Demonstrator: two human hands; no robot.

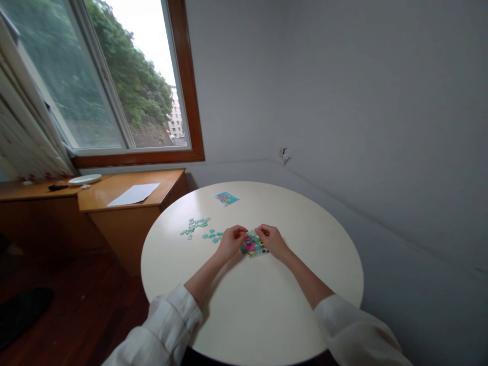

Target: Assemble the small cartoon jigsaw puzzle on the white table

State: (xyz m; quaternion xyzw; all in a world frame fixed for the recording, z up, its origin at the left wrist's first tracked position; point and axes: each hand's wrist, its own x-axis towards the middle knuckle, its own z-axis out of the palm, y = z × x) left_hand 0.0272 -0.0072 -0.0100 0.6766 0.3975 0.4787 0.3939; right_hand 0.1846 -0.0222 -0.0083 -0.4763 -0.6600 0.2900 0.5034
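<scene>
A partly assembled jigsaw puzzle [253, 246], with pink, yellow and teal printing, lies on the round white table [259, 310]. At its far left edge is my left hand [232, 241], thumb and fingers pinched together on what looks like a small teal puzzle piece. My right hand [273, 239] is closed at the far right edge, its fingertips pinched close to the left ones; its own fingers hide whatever they grip. Loose teal puzzle pieces [212, 235] lie just left of my left hand. Another scattered group of pieces [196, 225] is farther left.
A small colourful picture card [226, 198] lies near the table's far side. Left of the table stands a wooden desk [171, 188] with a white paper sheet [135, 194] and a white plate [85, 179]. Behind are a window and grey walls with a socket [284, 152].
</scene>
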